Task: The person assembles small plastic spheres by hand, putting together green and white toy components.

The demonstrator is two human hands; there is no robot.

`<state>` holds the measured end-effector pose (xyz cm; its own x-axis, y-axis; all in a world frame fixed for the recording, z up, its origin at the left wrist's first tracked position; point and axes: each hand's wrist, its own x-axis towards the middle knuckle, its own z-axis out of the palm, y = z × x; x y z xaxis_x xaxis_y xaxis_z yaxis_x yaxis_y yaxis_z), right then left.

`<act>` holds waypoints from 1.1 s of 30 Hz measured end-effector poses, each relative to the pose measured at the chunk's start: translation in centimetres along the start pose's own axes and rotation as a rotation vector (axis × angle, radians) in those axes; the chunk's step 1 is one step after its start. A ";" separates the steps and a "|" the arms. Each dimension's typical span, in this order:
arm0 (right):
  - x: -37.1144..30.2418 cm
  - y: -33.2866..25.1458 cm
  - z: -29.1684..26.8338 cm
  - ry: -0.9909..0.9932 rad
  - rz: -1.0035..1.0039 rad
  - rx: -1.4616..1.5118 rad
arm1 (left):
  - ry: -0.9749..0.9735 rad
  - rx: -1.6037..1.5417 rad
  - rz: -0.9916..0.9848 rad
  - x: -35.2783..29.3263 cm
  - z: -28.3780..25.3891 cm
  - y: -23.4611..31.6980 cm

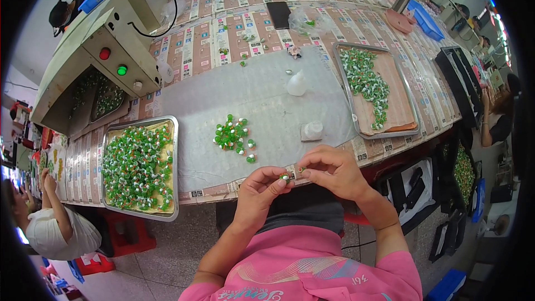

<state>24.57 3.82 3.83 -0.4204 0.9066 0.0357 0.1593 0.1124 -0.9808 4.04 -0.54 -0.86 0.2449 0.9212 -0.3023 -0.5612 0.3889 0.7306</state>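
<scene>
Above the table's front edge my left hand (261,194) pinches a small green-and-white piece (285,177) between thumb and fingertips. Close to its right, my right hand (334,174) is closed in a pinch on a tiny orange-and-green bit (302,169), too small to name. A loose pile of green, white and orange pieces (229,132) lies on the grey sheet (195,100) just beyond my hands. To the left, a metal tray (176,173) is heaped with similar pieces. Another metal tray (400,83) on the right is partly filled with green and white ones.
A beige machine (83,50) with red and green buttons stands at the far left. A small white block (312,131) and a white rounded lump (296,83) rest on the sheet. Farther back are a dark phone (278,15) and a clear plastic bag (309,21). People sit at both sides.
</scene>
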 end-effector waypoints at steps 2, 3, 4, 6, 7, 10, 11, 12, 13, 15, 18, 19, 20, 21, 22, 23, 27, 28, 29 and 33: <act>0.0 0.0 0.2 -0.010 0.005 0.020 | -0.012 0.005 0.021 0.1 0.2 -0.1; 0.0 0.0 0.3 -0.024 0.009 0.037 | -0.011 0.008 0.018 0.2 0.3 -0.2; 0.0 -0.2 0.3 -0.023 0.010 0.040 | -0.013 0.009 0.022 0.2 0.3 -0.2; 0.0 -0.5 0.2 -0.018 0.042 -0.003 | -0.016 0.012 0.022 0.3 0.5 -0.3; -0.1 -0.5 0.2 -0.016 0.044 0.000 | -0.014 0.014 0.021 0.3 0.7 -0.2; -0.2 -0.2 0.1 -0.005 0.036 -0.055 | -0.017 0.025 0.017 0.4 0.9 -0.3; -0.2 -0.1 0.0 -0.009 0.051 -0.048 | -0.021 0.031 0.017 0.4 0.9 -0.3; -0.3 0.0 0.0 -0.014 0.066 -0.041 | -0.020 0.033 0.015 0.4 0.8 -0.4; -0.3 0.1 0.1 -0.012 0.067 -0.038 | -0.020 0.042 0.017 0.5 0.8 -0.4; -0.4 0.3 0.1 -0.009 0.028 -0.068 | -0.019 0.051 0.018 0.5 0.7 -0.5; -0.5 0.5 0.1 -0.018 0.070 -0.039 | -0.004 0.090 0.031 0.4 0.7 -0.6; -0.5 0.5 0.1 -0.018 0.071 -0.038 | -0.001 0.101 0.064 0.4 1.0 -0.4; -0.5 0.6 0.1 -0.012 0.089 -0.016 | 0.002 0.112 0.098 0.4 1.2 -0.3; -0.6 0.6 0.2 -0.005 0.107 0.007 | 0.003 0.112 0.097 0.4 1.2 -0.4; -0.6 0.8 0.3 -0.005 0.108 0.008 | -0.002 0.182 0.174 0.4 1.2 -0.4; -0.6 1.2 0.4 0.005 0.072 0.002 | -0.007 0.252 0.250 0.4 1.2 -0.5; -1.0 2.2 0.9 0.041 0.026 -0.033 | -0.022 0.330 0.322 0.5 0.6 -1.0; -1.0 2.3 1.0 0.041 0.027 -0.033 | -0.034 0.359 0.348 0.6 0.4 -1.2; -1.0 2.3 1.1 0.048 -0.008 -0.038 | -0.045 0.389 0.375 0.7 0.3 -1.3; -1.3 2.2 0.8 0.060 -0.042 -0.048 | -0.045 0.395 0.352 0.7 0.8 -1.1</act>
<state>24.76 2.59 1.45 -0.3734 0.9234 0.0891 0.1862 0.1687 -0.9679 5.42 -0.34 -1.41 0.1338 0.9907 0.0229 -0.2772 0.0152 0.9607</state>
